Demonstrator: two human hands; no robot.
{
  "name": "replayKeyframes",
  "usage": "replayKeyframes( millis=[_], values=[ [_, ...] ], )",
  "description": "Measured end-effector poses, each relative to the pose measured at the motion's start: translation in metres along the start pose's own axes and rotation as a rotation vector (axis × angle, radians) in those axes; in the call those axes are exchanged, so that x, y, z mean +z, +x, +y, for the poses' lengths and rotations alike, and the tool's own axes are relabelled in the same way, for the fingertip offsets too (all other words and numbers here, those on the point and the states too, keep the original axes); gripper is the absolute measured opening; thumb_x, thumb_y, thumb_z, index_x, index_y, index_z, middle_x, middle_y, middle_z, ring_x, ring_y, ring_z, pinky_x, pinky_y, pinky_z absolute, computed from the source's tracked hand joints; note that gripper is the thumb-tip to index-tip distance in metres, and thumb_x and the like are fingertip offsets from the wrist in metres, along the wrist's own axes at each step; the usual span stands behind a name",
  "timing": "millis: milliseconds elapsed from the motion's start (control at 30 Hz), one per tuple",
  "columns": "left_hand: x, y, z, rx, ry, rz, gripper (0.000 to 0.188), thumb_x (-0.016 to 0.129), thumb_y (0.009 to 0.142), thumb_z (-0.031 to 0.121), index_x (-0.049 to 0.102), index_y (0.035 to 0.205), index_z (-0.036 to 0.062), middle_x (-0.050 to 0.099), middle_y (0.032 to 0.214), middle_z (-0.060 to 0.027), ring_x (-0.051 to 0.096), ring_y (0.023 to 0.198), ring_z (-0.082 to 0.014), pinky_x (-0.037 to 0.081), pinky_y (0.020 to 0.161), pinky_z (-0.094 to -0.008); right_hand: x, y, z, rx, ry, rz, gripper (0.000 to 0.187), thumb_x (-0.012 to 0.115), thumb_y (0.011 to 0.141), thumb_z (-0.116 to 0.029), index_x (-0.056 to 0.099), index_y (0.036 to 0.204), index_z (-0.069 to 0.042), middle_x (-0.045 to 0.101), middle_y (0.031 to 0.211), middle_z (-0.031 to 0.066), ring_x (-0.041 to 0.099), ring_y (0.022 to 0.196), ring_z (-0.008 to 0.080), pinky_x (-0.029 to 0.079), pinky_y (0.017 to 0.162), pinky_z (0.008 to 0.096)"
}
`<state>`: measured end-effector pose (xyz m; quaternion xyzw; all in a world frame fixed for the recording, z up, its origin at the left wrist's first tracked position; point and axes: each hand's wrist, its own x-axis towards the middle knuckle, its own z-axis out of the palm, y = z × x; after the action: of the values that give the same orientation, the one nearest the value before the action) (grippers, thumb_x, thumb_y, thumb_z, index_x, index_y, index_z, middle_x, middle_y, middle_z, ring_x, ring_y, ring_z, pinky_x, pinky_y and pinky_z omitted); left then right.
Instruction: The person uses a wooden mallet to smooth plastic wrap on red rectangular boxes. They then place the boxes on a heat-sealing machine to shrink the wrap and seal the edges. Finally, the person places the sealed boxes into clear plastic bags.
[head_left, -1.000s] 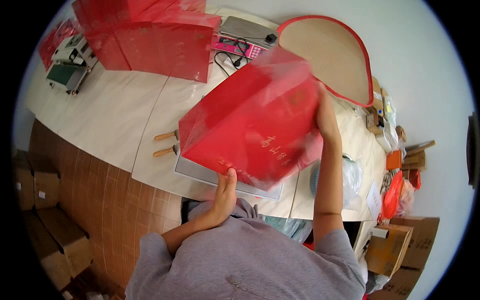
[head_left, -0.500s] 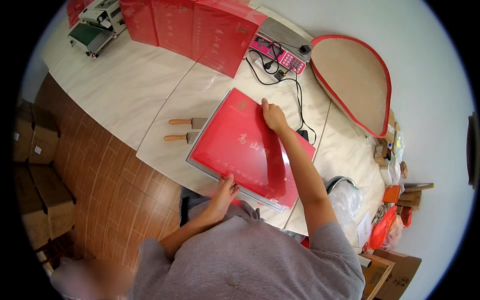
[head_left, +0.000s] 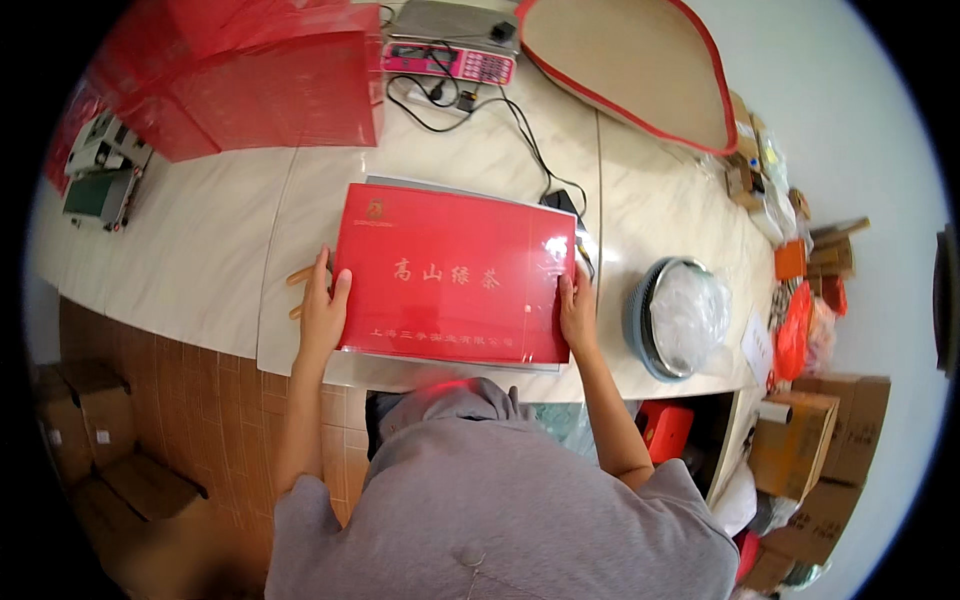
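A flat red gift box (head_left: 450, 270) with gold lettering and a glossy, clear-looking surface lies in front of me, its long edges running left to right. My left hand (head_left: 325, 308) grips its left edge, thumb on the top face. At the right edge my right hand (head_left: 578, 312) holds it the same way. A grey-white flat edge (head_left: 430, 184) shows beneath the box; the rest of that thing is hidden. Beside my left hand, two wooden handles (head_left: 298, 276) stick out, their blades out of sight.
Red wrapped boxes (head_left: 270, 95) stand at the back left, near a small machine (head_left: 105, 170). Behind are a pink-fronted scale (head_left: 450, 62), black cables (head_left: 525, 130) and a red-rimmed tray (head_left: 630, 60). Bowls with plastic bags (head_left: 685, 315) stand right; cartons (head_left: 800, 440) lie beyond.
The red box has turned from a slant to nearly square with me. My right hand has moved from its far edge to the right edge, my left from the near edge to the left.
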<state>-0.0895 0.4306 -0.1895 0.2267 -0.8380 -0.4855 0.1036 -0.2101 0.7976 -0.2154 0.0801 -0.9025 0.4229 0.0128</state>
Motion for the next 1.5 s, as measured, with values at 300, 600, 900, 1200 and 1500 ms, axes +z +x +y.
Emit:
replayKeyframes(
  millis=[300,600,900,1200,1500],
  values=[
    [-0.005,-0.013,-0.009,-0.154,-0.135,-0.205,0.055,0.041,0.100,0.039,0.035,0.143,0.0039,0.047,0.138,-0.0159,0.044,0.127,-0.0245,0.032,0.106,-0.0342,-0.001,-0.061,-0.031,0.198,0.080,0.042,0.039,0.041,0.100,-0.028,0.053,0.120,0.003,0.059,0.110,0.0275,0.056,0.102,0.0408,0.044,0.088,0.0413],
    [0.026,0.036,0.013,-0.077,0.023,-0.201,0.054,0.044,0.099,0.040,0.041,0.137,0.0015,0.057,0.127,-0.0148,0.049,0.121,-0.0245,0.036,0.102,-0.0342,-0.011,-0.015,-0.004,0.243,0.067,0.081,0.042,0.038,0.100,-0.036,0.057,0.116,-0.002,0.062,0.102,0.0281,0.058,0.094,0.0452,0.046,0.079,0.0451],
    [0.012,0.025,0.021,-0.146,-0.195,-0.301,0.053,0.049,0.098,0.036,0.042,0.136,-0.0008,0.054,0.129,-0.0119,0.050,0.118,-0.0203,0.037,0.101,-0.0316,-0.006,-0.022,0.005,0.188,0.195,0.069,0.044,0.040,0.101,-0.035,0.053,0.126,-0.001,0.062,0.110,0.0272,0.059,0.106,0.0393,0.046,0.088,0.0378],
    [0.025,0.036,0.012,0.016,-0.294,-0.166,0.052,0.051,0.098,0.034,0.040,0.137,0.0007,0.055,0.126,-0.0117,0.051,0.114,-0.0199,0.037,0.100,-0.0309,-0.011,-0.008,-0.002,0.040,0.315,0.182,0.043,0.037,0.103,-0.029,0.049,0.131,0.002,0.065,0.112,0.0180,0.061,0.100,0.0209,0.045,0.089,0.0300],
    [0.018,0.007,0.008,0.038,-0.263,-0.190,0.054,0.051,0.097,0.033,0.039,0.138,0.0008,0.053,0.128,-0.0137,0.049,0.118,-0.0221,0.037,0.102,-0.0333,-0.015,-0.038,-0.006,0.110,0.251,0.161,0.043,0.040,0.102,-0.030,0.050,0.131,-0.001,0.064,0.113,0.0221,0.062,0.105,0.0263,0.045,0.089,0.0331]
  ],
)
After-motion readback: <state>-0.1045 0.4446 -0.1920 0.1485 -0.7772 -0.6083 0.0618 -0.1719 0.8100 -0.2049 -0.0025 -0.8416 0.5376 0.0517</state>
